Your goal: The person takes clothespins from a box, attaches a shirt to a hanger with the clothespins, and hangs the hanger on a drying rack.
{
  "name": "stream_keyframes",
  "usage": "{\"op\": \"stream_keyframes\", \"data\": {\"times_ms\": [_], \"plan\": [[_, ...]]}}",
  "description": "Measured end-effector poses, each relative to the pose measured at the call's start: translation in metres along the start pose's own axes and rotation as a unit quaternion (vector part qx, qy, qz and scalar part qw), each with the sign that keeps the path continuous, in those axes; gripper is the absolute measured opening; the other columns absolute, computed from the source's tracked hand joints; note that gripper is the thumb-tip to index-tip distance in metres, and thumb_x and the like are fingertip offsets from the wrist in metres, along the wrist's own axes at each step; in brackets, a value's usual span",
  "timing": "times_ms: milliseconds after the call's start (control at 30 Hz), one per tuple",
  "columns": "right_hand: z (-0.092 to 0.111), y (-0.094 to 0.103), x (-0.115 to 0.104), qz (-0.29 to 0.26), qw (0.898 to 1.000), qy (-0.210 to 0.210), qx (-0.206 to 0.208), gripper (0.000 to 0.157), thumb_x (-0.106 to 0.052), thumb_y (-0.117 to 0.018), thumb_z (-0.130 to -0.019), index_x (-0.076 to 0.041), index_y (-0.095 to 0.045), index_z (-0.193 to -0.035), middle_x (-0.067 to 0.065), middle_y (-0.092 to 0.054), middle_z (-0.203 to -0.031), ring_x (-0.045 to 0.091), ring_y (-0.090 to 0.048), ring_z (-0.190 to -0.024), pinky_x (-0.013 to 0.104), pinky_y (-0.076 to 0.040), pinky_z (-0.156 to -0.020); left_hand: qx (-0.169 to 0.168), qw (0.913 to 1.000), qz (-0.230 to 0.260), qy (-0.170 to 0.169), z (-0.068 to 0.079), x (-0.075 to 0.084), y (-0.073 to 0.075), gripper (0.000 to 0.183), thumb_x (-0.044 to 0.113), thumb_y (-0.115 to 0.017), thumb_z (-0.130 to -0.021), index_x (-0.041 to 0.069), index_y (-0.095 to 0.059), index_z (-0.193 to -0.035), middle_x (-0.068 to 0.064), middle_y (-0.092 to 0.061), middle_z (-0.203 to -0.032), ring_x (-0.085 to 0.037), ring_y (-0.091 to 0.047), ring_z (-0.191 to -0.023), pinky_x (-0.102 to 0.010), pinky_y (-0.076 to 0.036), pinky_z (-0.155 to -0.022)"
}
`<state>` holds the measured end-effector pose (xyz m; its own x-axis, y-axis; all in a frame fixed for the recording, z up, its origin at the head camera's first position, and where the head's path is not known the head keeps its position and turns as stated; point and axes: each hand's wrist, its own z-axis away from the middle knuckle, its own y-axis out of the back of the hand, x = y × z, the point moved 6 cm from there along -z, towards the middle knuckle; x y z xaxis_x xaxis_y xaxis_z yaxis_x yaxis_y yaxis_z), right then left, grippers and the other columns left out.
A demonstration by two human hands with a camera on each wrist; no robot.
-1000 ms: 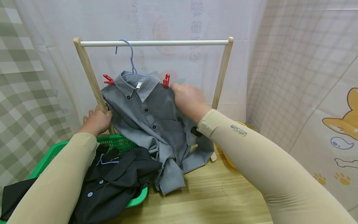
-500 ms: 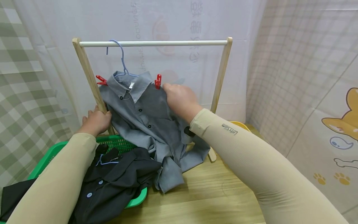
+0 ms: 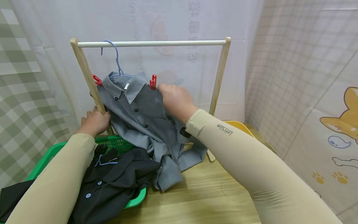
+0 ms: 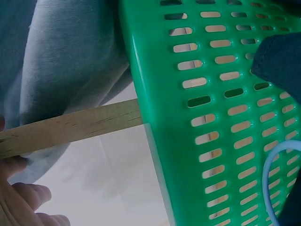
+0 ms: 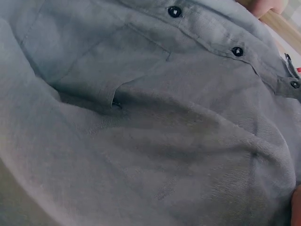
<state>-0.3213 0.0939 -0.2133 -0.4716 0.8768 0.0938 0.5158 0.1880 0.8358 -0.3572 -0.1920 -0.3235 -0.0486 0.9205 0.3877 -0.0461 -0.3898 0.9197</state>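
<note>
A grey button-up shirt hangs tilted on a blue hanger, whose hook sits over the rack's white rail near its left end. Two red clothespins, one at the left shoulder and one clothespin at the right, are clipped to the shirt. My right hand pinches the shirt at the right shoulder; close up, grey cloth fills the right wrist view. My left hand grips the rack's left wooden post, thumb in front. That post also shows in the left wrist view.
A green basket stands at lower left below my left arm, with a black shirt on a blue hanger spilling over its rim. Behind my right forearm is a yellow container. Wooden table surface lies in front.
My right hand has moved left with the grey shirt, and the hanger hook has slid left along the rail. My left hand stays on the post.
</note>
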Motion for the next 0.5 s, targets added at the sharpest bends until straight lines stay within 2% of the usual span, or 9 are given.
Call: {"op": "stream_keyframes", "data": {"times_ms": [233,500], "plan": [[0.002,-0.001,0.004,0.000,1.000,-0.004,-0.004,0.019,-0.003,-0.037,-0.093,-0.010,-0.054,-0.093,0.008,-0.061,-0.079,0.024,-0.062,-0.073,0.041,-0.051,-0.062,0.001,1.0000,-0.002,-0.002,-0.002,0.002,-0.002,0.084,0.053,-0.011,-0.096,-0.019,-0.027,-0.135,-0.035,0.003,-0.147,-0.057,0.004,-0.132,-0.070,0.000,-0.101],[0.007,-0.002,0.011,-0.031,0.999,-0.019,-0.023,0.015,-0.006,-0.036,-0.094,-0.010,-0.050,-0.092,0.007,-0.058,-0.083,0.022,-0.059,-0.074,0.040,-0.049,-0.065,-0.003,0.9999,-0.011,0.001,-0.001,0.004,-0.002,0.085,0.054,-0.012,-0.096,-0.020,-0.031,-0.133,-0.035,0.003,-0.147,-0.058,0.004,-0.132,-0.070,0.000,-0.101]]}}
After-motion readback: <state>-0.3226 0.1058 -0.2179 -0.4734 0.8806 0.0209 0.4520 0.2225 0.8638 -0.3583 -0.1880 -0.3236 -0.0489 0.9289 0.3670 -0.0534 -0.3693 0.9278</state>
